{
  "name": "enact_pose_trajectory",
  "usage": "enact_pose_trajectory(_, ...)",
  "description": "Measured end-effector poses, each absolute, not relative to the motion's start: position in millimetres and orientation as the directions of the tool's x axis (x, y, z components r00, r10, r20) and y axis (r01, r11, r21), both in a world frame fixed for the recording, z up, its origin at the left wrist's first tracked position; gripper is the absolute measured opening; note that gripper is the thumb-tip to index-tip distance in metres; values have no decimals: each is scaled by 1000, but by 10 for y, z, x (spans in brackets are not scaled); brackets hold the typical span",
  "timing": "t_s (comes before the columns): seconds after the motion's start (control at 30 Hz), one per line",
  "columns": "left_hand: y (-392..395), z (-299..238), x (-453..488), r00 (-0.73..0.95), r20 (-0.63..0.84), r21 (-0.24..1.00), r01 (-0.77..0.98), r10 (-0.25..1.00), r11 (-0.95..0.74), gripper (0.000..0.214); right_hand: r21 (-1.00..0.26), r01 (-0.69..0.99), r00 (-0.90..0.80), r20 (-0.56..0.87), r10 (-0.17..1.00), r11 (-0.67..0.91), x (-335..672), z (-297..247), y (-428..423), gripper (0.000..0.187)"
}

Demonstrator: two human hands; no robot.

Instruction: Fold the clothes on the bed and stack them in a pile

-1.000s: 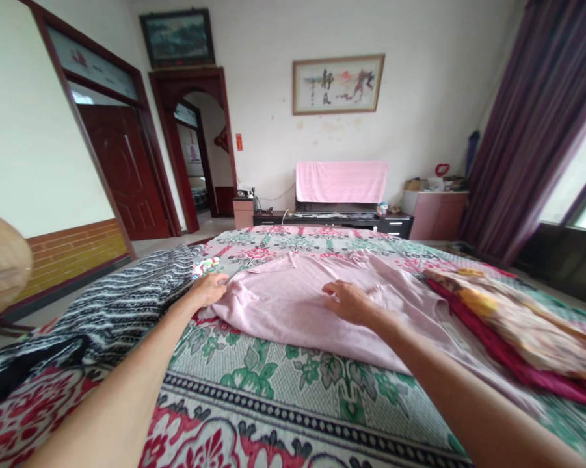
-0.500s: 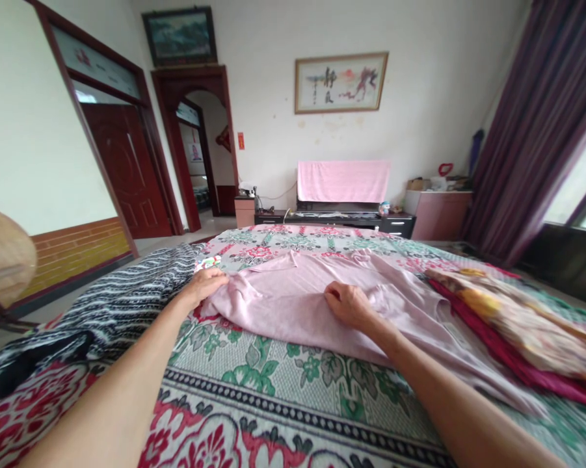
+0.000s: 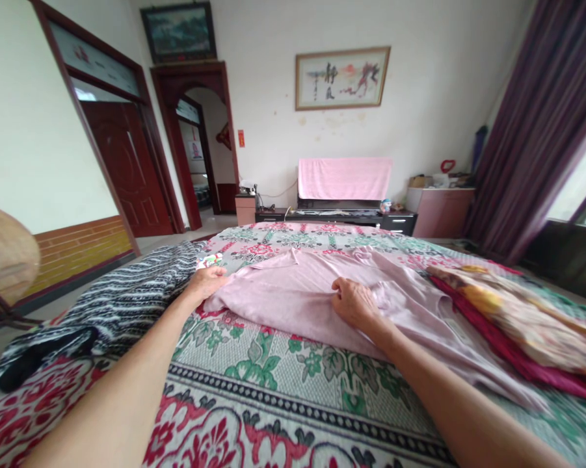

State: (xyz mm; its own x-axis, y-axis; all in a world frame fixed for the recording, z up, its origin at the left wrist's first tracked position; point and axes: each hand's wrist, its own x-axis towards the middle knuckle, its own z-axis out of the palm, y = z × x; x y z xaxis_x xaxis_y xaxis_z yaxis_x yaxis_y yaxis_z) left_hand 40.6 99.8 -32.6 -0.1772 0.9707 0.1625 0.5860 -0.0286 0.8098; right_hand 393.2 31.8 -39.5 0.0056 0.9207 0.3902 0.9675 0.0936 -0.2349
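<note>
A pale pink shirt (image 3: 293,302) lies spread across the patterned bedspread (image 3: 253,370), its left end pulled fairly flat. At that left end, my left hand (image 3: 207,285) is closed with its fingertips pinching the edge of the cloth. My right hand (image 3: 357,302) rests on the middle of the shirt, fingers curled together on the fabric beside a bunched fold. Its fingertips are partly hidden, so how much cloth they grip is unclear. The shirt's right part runs under my right forearm towards the lower right.
A black-and-white striped garment (image 3: 131,292) lies heaped to the left. To the right is a pile with a yellow floral cloth (image 3: 512,312) over a dark red one (image 3: 531,364). Beyond the bed stands a low black cabinet (image 3: 400,223) with a pink cloth (image 3: 344,179) above it.
The wrinkled bunch by my left hand has smoothed out. My right hand has shifted slightly right, its fingers a little less tightly curled. My left hand has barely moved.
</note>
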Motion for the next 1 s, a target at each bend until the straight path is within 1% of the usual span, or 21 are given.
enact_pose_trajectory(0.1, 953, -315, 402, -208, 172, 810, 586, 963, -19, 50, -207, 972, -25, 363, 931, 107, 3948, -425, 314, 38)
enact_pose_trajectory(0.17, 887, -274, 370, -210, 171, 782, 624, 963, -2, 45, -218, 968, -40, 363, 931, 127, 3957, -423, 310, 39)
enact_pose_trajectory(0.23, 798, -204, 308, -154, 109, 721, 693, 982, 29, 38, -230, 959, -65, 396, 916, 168, 3960, -409, 307, 39)
enact_pose_trajectory(0.3, 696, -114, 229, -47, -6, 644, 764, 999, 40, 31, -238, 936, -121, 470, 874, 257, 3953, -393, 304, 38)
enact_pose_trajectory(0.37, 593, -28, 160, 57, -106, 581, 814, 993, 16, 26, -246, 886, -207, 549, 810, 393, 3931, -377, 292, 34)
enact_pose_trajectory(0.4, 545, 5, 136, 93, -139, 559, 829, 986, 0, 24, -249, 848, -262, 571, 778, 468, 3912, -368, 279, 31)
enact_pose_trajectory(0.47, 471, 37, 116, 130, -166, 534, 845, 978, -22, 19, -257, 765, -378, 564, 734, 591, 3859, -348, 233, 24)
enact_pose_trajectory(0.53, 434, 20, 124, 135, -160, 520, 853, 978, -33, 17, -269, 702, -479, 507, 717, 659, 3784, -321, 158, 17)
enact_pose_trajectory(0.6, 441, -36, 147, 123, -144, 500, 866, 982, -36, 18, -273, 678, -542, 440, 716, 682, 3691, -289, 66, 13)
enact_pose_trajectory(0.67, 481, -109, 169, 104, -116, 467, 883, 988, -38, 19, -252, 669, -593, 386, 707, 699, 3587, -264, -24, 15)
enact_pose_trajectory(0.77, 556, -196, 184, 71, -55, 425, 904, 996, -41, 19, -173, 659, -660, 333, 673, 732, 3433, -262, -120, 25)
enact_pose_trajectory(0.9, 599, -197, 153, 57, 51, 409, 910, 997, -73, 13, -84, 714, -643, 316, 698, 696, 3303, -310, -150, 23)
enact_pose_trajectory(1.0, 587, -133, 111, 71, 132, 425, 897, 989, -121, 19, -76, 738, -626, 296, 721, 671, 3282, -313, -146, 27)
